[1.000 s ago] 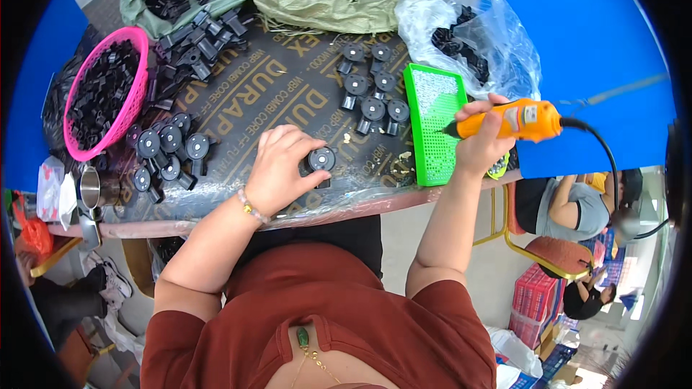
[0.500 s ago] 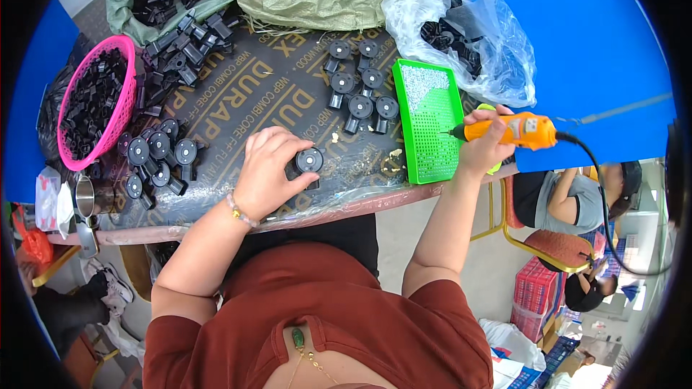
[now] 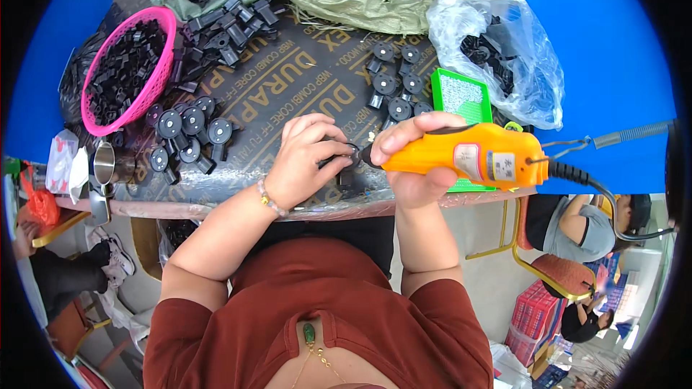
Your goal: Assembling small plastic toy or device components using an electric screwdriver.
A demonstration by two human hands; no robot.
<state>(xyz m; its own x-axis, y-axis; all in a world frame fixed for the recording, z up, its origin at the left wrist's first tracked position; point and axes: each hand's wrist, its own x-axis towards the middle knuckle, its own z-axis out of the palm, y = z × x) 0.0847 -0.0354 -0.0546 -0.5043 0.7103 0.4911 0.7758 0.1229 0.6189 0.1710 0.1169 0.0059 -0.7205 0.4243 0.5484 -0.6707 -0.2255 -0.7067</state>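
Left of green tray (image 3: 472, 112), I'm rim-pinching likely light, stiff black part (image 3: 355, 150), left hand (image 3: 306, 155); right hand (image 3: 414, 180) gripping screwdriver (image 3: 461, 155).

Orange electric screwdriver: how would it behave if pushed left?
The orange electric screwdriver is probably stiff: its casing looks like smooth, hard plastic. The trailing black cord may drag its back end. The grey spring linked there might tug back.

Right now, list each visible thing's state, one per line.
Orange corded power screwdriver: gripped in right hand
Round black plastic part: held in left hand
Green rectangular plastic tray: partly filled
Pink mesh plastic basket: heaped with black pieces
Clear plastic bag: open, black pieces inside
Pale green woven sack: open
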